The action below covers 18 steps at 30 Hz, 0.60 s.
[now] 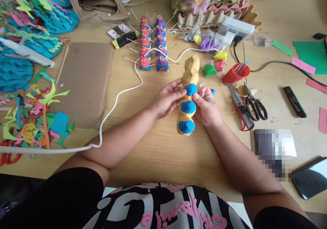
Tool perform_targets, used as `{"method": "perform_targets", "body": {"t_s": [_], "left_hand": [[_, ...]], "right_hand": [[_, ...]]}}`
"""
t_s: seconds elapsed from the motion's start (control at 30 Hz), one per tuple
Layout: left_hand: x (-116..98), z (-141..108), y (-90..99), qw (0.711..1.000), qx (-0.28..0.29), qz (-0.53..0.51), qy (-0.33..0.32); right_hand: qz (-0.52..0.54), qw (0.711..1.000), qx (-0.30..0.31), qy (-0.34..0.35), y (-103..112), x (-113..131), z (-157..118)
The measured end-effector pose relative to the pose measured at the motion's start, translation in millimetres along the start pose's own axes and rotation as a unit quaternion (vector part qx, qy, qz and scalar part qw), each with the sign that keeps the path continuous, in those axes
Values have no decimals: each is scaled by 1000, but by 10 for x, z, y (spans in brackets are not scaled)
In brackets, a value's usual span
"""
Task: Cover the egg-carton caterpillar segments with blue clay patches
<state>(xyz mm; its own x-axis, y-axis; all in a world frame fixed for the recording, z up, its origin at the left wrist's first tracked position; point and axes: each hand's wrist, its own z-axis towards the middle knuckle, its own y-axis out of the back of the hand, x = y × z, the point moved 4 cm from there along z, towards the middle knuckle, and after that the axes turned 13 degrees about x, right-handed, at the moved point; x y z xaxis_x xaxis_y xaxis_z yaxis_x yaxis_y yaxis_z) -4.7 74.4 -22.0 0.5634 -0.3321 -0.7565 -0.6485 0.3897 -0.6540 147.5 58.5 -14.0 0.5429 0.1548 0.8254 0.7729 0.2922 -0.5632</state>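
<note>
Between my two hands is an egg carton strip [192, 76], tan and bumpy, standing lengthwise away from me. Three of its nearer bumps carry smooth blue clay patches [188, 107]; the farther bumps are bare. My left hand [167, 97] grips the strip's left side, thumb on the edge of the farthest blue patch. From the right, my right hand [207, 108] pinches the same patch's lower edge with the thumb. A thin blue stick [210, 98] pokes out by its curled fingers, and a small blue lump [213, 91] shows just beyond them.
Finished-looking red [144, 62] and purple [161, 63] carton figures with pins stand behind. A white cable [117, 97] crosses the table and my left forearm. On the right are a red cup [231, 75], a box cutter [240, 106] and scissors [257, 108]; cardboard [84, 82] lies left.
</note>
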Motion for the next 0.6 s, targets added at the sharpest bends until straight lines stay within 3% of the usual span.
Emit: {"method": "perform_targets", "body": {"t_s": [0.17,0.6], "left_hand": [[-35,16,-6,999,20,41,2],[-69,19,19,987,-20,158,-28]], "right_hand": [[-26,1000,-4,10,26,7,2],[-55,998,5,14,28,34,11]]}}
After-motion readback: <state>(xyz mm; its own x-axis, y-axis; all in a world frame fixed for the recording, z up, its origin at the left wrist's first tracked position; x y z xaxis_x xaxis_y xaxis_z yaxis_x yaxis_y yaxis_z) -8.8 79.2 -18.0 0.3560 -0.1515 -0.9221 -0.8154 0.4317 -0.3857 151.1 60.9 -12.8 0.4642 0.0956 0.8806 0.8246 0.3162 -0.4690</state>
